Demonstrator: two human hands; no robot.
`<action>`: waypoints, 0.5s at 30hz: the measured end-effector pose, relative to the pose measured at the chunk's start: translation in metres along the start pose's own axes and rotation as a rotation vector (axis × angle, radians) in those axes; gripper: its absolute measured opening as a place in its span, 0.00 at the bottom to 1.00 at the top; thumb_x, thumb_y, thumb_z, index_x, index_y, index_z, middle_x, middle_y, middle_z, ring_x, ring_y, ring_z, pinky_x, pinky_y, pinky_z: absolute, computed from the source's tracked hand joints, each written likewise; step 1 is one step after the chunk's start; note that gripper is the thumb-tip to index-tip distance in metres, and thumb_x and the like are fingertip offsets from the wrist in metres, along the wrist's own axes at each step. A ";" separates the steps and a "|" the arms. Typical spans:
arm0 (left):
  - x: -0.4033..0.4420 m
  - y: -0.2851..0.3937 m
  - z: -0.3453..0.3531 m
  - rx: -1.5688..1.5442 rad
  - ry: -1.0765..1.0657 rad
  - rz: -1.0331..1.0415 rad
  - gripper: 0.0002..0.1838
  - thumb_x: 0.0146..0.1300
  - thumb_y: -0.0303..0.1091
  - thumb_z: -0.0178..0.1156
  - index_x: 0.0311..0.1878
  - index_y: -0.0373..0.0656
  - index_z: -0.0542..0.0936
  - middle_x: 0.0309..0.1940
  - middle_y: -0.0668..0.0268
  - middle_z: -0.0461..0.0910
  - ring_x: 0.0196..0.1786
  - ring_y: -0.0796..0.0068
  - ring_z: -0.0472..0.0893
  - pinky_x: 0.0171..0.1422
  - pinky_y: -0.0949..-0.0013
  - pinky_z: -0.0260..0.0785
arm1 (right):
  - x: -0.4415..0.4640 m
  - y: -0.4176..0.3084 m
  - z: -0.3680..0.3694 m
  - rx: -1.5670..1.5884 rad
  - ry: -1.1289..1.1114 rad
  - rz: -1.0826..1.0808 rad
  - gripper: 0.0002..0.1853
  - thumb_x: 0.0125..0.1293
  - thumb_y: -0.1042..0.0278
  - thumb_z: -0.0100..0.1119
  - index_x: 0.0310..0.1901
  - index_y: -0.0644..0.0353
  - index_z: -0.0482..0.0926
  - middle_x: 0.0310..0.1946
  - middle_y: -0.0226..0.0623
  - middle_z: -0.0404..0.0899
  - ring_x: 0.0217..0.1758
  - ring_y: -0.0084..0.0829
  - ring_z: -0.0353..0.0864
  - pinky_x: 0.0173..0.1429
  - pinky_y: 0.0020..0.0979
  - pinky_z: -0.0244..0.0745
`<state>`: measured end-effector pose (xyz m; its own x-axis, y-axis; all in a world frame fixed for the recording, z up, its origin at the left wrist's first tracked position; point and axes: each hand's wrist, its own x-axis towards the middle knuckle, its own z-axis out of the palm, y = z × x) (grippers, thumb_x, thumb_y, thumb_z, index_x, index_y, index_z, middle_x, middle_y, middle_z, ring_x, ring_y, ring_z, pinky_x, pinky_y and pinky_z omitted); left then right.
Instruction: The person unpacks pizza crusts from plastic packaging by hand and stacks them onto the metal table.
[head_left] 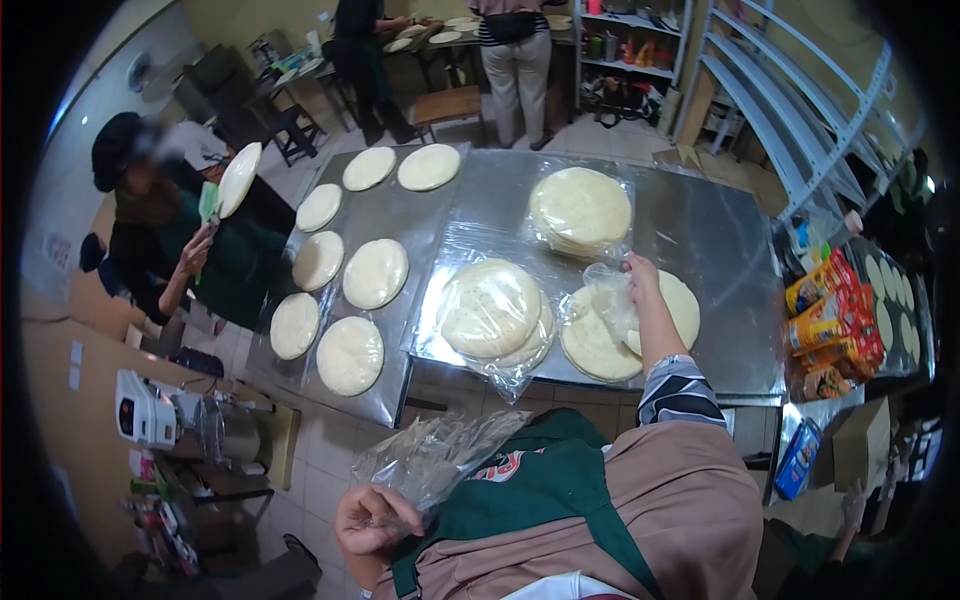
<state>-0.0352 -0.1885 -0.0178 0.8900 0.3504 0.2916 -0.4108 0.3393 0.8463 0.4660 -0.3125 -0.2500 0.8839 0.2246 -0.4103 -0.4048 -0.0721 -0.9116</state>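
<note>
Your left hand (378, 515) grips a bag (435, 457); your right hand (640, 275) pinches plastic (608, 298) over rounds (680, 312), likely floppy: cradle undersides.

No wording can be read for certain. Red-and-white print shows on the green apron (545, 505) at bottom centre; lettering on the orange packets (828, 325) at right, blue pack (797, 460) at lower right and reddish wall sign (58, 250) at left is too blurred.
</note>
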 end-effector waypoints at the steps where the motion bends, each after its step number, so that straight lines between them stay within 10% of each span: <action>1: -0.003 0.001 0.001 0.007 0.016 0.008 0.08 0.35 0.21 0.50 0.20 0.40 0.62 0.23 0.43 0.74 0.18 0.66 0.74 0.23 0.74 0.65 | 0.008 0.002 0.002 -0.026 0.043 -0.053 0.10 0.57 0.61 0.51 0.34 0.59 0.73 0.25 0.29 0.71 0.22 0.19 0.61 0.25 0.21 0.58; 5: -0.001 0.004 0.009 0.256 0.444 0.011 0.11 0.40 0.25 0.54 0.29 0.39 0.64 0.21 0.59 0.69 0.21 0.75 0.68 0.27 0.78 0.60 | 0.014 -0.016 0.024 0.140 0.098 -0.195 0.07 0.57 0.64 0.51 0.34 0.58 0.71 0.24 0.25 0.70 0.22 0.17 0.61 0.24 0.21 0.59; 7: 0.007 0.006 0.011 0.467 0.610 -0.050 0.21 0.45 0.36 0.57 0.43 0.38 0.66 0.21 0.69 0.64 0.26 0.82 0.64 0.28 0.82 0.53 | -0.026 -0.055 0.042 0.629 -0.195 -0.230 0.07 0.58 0.67 0.51 0.37 0.59 0.70 0.25 0.25 0.69 0.27 0.16 0.67 0.31 0.18 0.61; 12: 0.017 -0.008 -0.018 0.500 0.637 -0.177 0.30 0.51 0.45 0.54 0.54 0.38 0.63 0.22 0.73 0.64 0.23 0.86 0.63 0.25 0.83 0.52 | -0.107 -0.120 0.065 0.595 -0.717 -0.433 0.04 0.60 0.68 0.48 0.36 0.55 0.68 0.30 0.24 0.69 0.24 0.09 0.61 0.27 0.12 0.57; 15: 0.025 -0.046 -0.053 -0.127 0.618 -0.343 0.27 0.59 0.49 0.42 0.56 0.40 0.62 0.18 0.71 0.65 0.18 0.85 0.64 0.18 0.82 0.54 | -0.177 -0.139 0.079 0.316 -0.920 -0.478 0.02 0.60 0.69 0.48 0.33 0.54 0.68 0.47 0.29 0.69 0.24 0.07 0.60 0.27 0.11 0.57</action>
<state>-0.0041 -0.1492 -0.0731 0.7140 0.6234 -0.3186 -0.1814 0.6043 0.7759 0.3477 -0.2653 -0.0485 0.5053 0.8152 0.2831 -0.2238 0.4406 -0.8694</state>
